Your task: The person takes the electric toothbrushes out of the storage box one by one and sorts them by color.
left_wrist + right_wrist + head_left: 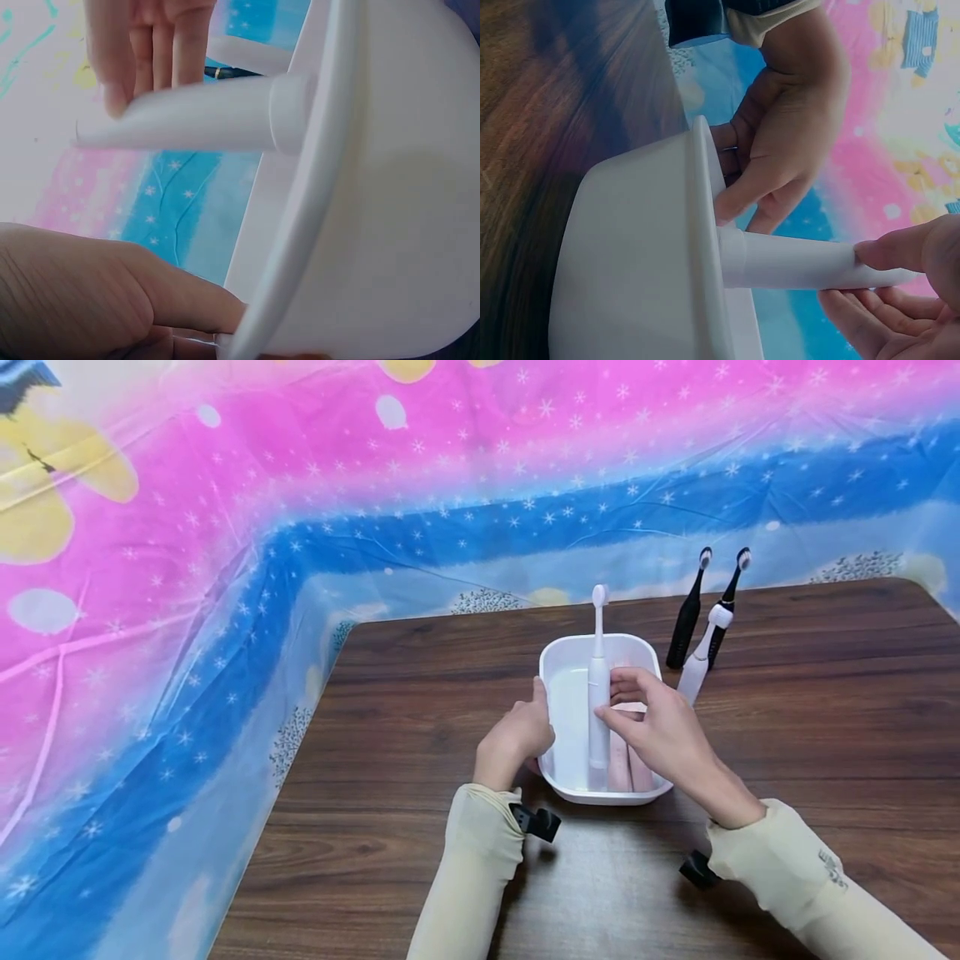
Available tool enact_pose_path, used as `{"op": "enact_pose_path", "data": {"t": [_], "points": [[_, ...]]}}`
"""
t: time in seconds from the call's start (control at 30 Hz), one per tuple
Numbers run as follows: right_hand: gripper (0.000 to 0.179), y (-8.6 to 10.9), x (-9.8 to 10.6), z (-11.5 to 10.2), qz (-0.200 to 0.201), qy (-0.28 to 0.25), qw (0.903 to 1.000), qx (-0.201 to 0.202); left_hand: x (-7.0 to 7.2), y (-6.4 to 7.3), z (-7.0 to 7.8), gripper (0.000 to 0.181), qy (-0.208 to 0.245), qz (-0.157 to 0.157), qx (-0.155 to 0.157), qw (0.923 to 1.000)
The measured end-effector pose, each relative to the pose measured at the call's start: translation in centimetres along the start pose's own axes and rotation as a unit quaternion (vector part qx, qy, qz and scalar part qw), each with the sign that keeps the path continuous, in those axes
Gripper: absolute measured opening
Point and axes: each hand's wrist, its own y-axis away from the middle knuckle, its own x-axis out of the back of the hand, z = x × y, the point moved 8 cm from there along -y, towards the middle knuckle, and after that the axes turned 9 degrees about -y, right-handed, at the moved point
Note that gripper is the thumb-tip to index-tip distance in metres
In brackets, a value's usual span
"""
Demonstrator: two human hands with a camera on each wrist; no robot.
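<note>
A white electric toothbrush (598, 693) stands upright over the white plastic tub (557, 785), its brush head pointing up. My right hand (663, 727) pinches its handle between thumb and fingertips; in the right wrist view the thumb (892, 251) lies on one side and the fingers on the other. At the tub's left wall, my left hand (517, 735) grips the rim, as the left wrist view also shows with the hand (97, 296) at the rim. Inside the tub, right of the toothbrush, pale pink handle-like pieces (621, 768) show, partly covered by my right hand.
Behind my right hand, two black electric toothbrushes (684, 627) and a second white toothbrush (697, 668) stand upright on the brown wooden table (405, 710). A pink and blue patterned cloth (450, 452) hangs along the table's back and left edges.
</note>
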Motion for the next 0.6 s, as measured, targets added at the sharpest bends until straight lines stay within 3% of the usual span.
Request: {"op": "enact_pose_path", "data": {"t": [0.23,0.6], "points": [[0.042,1.4,1.4,-1.0,0.04,-0.055,0.9965,0.049,0.0,-0.1,-0.1,0.071,0.002,0.003,0.002,1.0],[0.043,3.2,4.4,-0.6,0.089,-0.032,0.9916,0.089,-0.2,-0.2,-0.1,0.072,0.011,-0.002,0.001,0.9999]]}}
